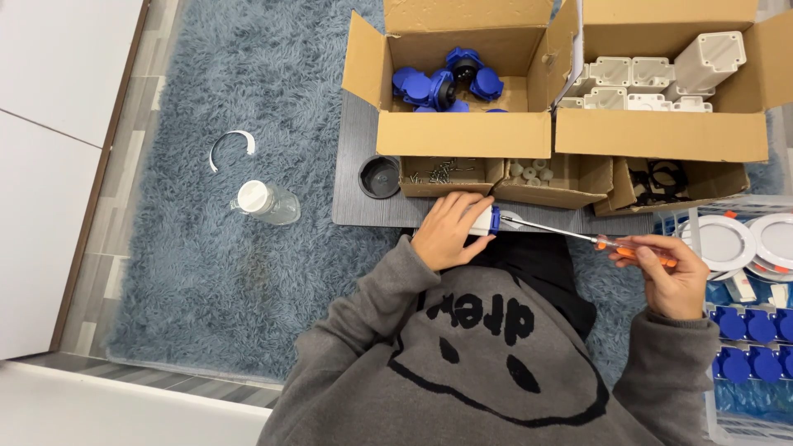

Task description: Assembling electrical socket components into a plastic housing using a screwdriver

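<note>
Grey sleeves (376, 297) filled the foreground above a blue shag rug (206, 248). Two open cardboard boxes (462, 132) (blue parts left, white housings right) stood on the table (355, 190). Of the hands, the left hand (446, 231) gripped a white-and-blue socket part (487, 221) at the table's edge; the right hand (673, 277) pinched an orange-handled screwdriver (578, 235), tip at the part.

shaggy blue rug (206, 272) (pale floor (49, 173))
</note>
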